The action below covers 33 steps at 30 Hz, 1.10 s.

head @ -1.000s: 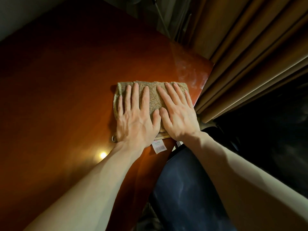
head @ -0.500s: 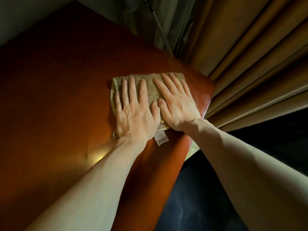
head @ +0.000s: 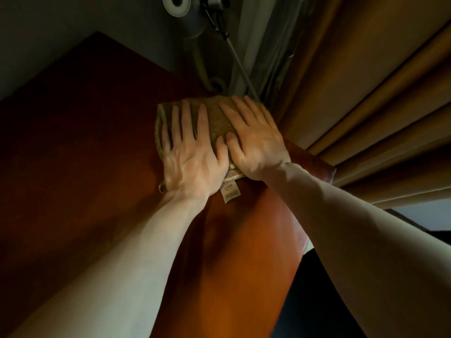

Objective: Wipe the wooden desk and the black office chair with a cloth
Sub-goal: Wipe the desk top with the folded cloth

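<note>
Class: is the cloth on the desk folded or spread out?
Folded: the cloth shows stacked layers along its left and near edges, a compact pad under the left hand and right hand.

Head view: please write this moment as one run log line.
left hand: flat on cloth | right hand: flat on cloth | cloth: at wooden desk far edge, near curtain

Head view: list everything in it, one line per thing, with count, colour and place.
desk: one, reddish-brown wood, fills left and centre.
cloth: one, tan, flat on the desk near its far edge, right side.
label: one, pale, at the cloth's near edge.
curtain: one, golden-tan, right of the desk.
cable: one, grey, beyond the desk's far edge.
left hand: one, flat on the cloth.
right hand: one, flat on the cloth, beside the left.
</note>
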Tool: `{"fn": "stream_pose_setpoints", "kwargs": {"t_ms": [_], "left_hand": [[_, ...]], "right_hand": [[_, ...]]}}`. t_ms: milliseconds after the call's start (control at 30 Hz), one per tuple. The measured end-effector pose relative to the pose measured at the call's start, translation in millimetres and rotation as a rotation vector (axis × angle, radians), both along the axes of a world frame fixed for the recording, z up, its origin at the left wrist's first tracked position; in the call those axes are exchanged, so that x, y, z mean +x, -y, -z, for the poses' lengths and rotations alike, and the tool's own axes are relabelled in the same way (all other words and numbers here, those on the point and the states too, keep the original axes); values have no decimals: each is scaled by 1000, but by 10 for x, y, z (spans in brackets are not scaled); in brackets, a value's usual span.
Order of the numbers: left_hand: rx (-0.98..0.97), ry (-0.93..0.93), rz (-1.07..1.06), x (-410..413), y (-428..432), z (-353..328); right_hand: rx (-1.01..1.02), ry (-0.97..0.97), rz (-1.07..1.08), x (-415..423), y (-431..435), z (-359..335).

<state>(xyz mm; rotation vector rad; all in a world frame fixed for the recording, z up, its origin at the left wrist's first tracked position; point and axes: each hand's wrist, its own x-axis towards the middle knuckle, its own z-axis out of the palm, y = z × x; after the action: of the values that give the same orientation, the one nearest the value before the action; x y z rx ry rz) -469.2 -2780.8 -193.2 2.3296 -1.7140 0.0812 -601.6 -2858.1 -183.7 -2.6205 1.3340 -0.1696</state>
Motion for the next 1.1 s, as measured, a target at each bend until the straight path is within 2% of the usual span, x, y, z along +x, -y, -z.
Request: {"fn": "stream_pose_setpoints", "kwargs": {"t_ms": [267, 600, 800, 933, 1100], "left_hand": [[0, 2, -11, 84, 274, 9], [-3, -1, -52, 104, 534, 38], [20, -8, -29, 73, 458, 47], [10, -2, -19, -114, 193, 15], [21, 9, 43, -335, -204, -6]], "right_hand": [[21, 54, 2, 88, 241, -36], [178, 143, 29, 138, 538, -27], [118, 139, 38, 15, 355, 4], [31, 97, -12, -177, 79, -7], [-41, 49, 31, -444, -346, 8]]}}
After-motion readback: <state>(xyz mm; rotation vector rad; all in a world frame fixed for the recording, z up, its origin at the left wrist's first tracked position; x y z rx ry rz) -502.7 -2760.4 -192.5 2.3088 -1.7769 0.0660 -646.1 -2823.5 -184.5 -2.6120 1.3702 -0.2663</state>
